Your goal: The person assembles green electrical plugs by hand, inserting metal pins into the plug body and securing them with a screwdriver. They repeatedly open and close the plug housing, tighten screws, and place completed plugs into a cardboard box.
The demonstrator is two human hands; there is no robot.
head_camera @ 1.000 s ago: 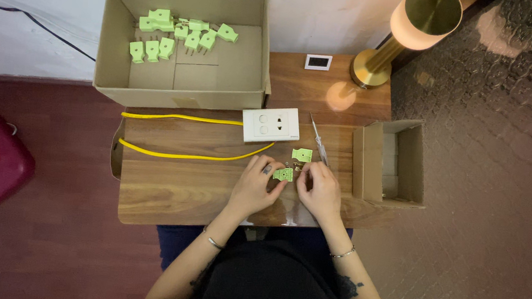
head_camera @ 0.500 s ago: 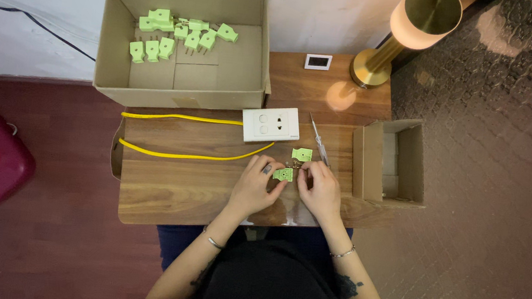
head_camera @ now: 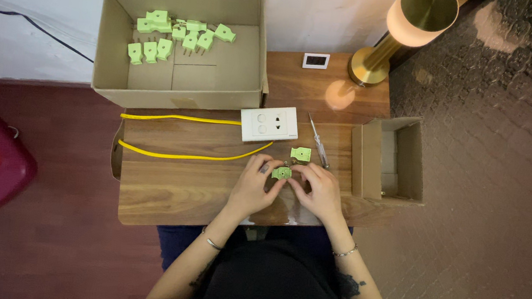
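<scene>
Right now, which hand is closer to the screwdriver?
Right. The right hand is just below the screwdriver, close to its lower end. The left hand sits farther off, down and to the left, across the green plug.

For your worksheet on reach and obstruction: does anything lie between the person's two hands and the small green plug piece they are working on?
Nothing visible does. The left hand and right hand both touch the green plug piece from either side. A second green piece and the screwdriver lie beyond it.
</scene>
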